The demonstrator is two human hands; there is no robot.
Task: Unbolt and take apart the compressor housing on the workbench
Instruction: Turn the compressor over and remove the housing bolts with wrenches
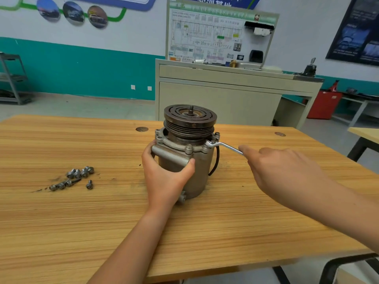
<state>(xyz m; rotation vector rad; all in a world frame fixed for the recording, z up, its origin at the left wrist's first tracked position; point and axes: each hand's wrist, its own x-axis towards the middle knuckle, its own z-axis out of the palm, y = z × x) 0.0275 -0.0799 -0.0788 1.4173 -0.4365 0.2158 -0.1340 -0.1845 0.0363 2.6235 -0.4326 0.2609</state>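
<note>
Left grip [166,177] grasps the near side of the compressor [196,177]. Its thumb is pressed at one end of the grey tube [170,156] that runs across the front, and its fingers are curled round the other end, at the nine o'clock side. Right grip [285,173] is clenched on the handle of a bent silver wrench [225,146], with the forefinger laid straight along the shaft. The other fingers are hidden behind the back of the hand. The wrench head sits on a bolt head at about four o'clock on the flange [174,143], and the handle reaches out toward three o'clock.

The compressor stands upright near the middle of the wooden counter [102,222]. Its dark grooved pulley [189,119] is on top, with a short threaded shaft sticking up from the centre. Other bolt heads stand around the flange. A black cable [215,160] loops down the three o'clock side of the body.

Well apart, at nine o'clock of the compressor, loose bolts [75,178] lie on the counter. Most are huddled together, and one sits a little off at the cluster's four o'clock. Two round caps [142,129] are set in the counter top, one at eleven o'clock of the compressor and one at two o'clock.

Beyond the counter at twelve o'clock stands a beige cabinet [219,95] carrying a board [207,35] printed with a wiring diagram.
</note>
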